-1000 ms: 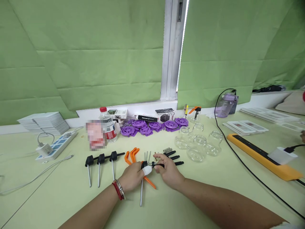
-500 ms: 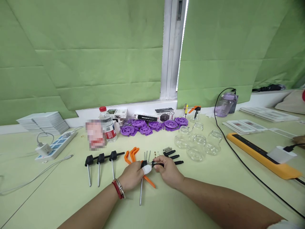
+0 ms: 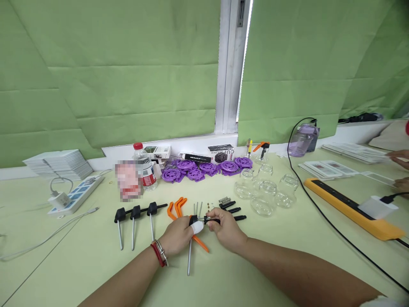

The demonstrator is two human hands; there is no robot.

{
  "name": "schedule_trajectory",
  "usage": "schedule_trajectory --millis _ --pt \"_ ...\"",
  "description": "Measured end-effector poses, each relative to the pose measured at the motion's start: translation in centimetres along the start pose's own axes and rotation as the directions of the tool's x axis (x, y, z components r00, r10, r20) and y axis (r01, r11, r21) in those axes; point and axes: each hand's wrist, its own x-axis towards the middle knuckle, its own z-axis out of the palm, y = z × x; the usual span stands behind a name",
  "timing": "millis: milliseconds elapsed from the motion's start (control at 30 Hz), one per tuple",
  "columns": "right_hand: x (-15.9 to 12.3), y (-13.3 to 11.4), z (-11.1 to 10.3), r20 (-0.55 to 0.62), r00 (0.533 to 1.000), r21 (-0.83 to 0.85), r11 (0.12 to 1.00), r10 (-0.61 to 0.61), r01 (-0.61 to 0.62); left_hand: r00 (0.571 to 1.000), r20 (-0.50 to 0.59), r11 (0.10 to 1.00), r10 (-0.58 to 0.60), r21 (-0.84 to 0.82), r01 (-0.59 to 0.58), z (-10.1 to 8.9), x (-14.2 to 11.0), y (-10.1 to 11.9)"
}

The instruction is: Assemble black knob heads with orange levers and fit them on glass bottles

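Note:
My left hand (image 3: pixel 176 237), its thumb wrapped in white, grips a black spray head (image 3: pixel 193 220). A silver tube (image 3: pixel 189 261) hangs down from it, and an orange trigger (image 3: pixel 201 244) sticks out below the thumb. Pinched in my right hand (image 3: pixel 227 230) is a black nozzle tube (image 3: pixel 214 221), level with the spray head; a thin metal rod shows between the two parts. Beyond my hands lie loose orange triggers (image 3: pixel 181 205), thin metal pins (image 3: pixel 200 209), springs (image 3: pixel 224 200) and black nozzle tubes (image 3: pixel 235 210). My fingers partly hide the joint.
Three black spray heads (image 3: pixel 135 212) with metal tubes lie left. Clear bottles (image 3: pixel 263 200) stand right, near a yellow power strip (image 3: pixel 351 211) and black cable (image 3: pixel 306 187). Purple round holders (image 3: pixel 195 174) and a red-capped bottle (image 3: pixel 148 170) are behind. Another person's hand (image 3: pixel 401 157) shows far right.
My right hand has shifted slightly, its raised index finger curling down onto the nozzle tube. My left hand stays nearly still. At far right, another person's hands have come further into view among the cards.

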Motion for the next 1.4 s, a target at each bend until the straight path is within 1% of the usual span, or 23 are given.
schedule_trajectory --millis 100,267,400,533,733,867,1167,1400 --pt "0.04 0.00 -0.01 0.000 1.000 0.030 1.000 0.002 -0.002 1.000 -0.004 1.000 -0.006 0.003 0.006 -0.05 -0.03 0.05" --pt "0.03 -0.46 -0.06 0.000 0.999 0.026 0.999 0.037 -0.036 1.000 -0.011 1.000 -0.006 0.000 0.006 0.00 0.03 -0.17" --pt "0.02 -0.36 0.00 0.001 1.000 0.010 1.000 0.013 -0.013 1.000 -0.012 1.000 -0.011 0.003 0.011 0.04 0.07 -0.22" --pt "0.01 -0.06 0.03 0.003 1.000 0.042 0.999 -0.013 0.013 1.000 -0.010 1.000 0.003 0.007 -0.003 -0.04 0.16 -0.15" --pt "-0.08 -0.30 -0.11 -0.012 1.000 0.018 0.999 0.027 -0.027 1.000 -0.006 1.000 0.014 -0.008 -0.014 -0.07 0.27 -0.15" --pt "-0.03 -0.07 -0.13 -0.012 1.000 -0.005 1.000 0.011 -0.011 1.000 -0.007 1.000 0.015 -0.010 -0.015 -0.03 0.25 -0.22" --pt "0.05 0.34 -0.03 0.002 1.000 0.077 0.997 -0.003 0.003 1.000 -0.005 1.000 0.009 -0.006 -0.009 -0.02 0.33 -0.27" --pt "-0.07 0.22 -0.05 -0.010 1.000 0.073 0.997 -0.016 0.016 1.000 0.004 1.000 0.016 -0.003 -0.016 -0.06 0.31 -0.18"
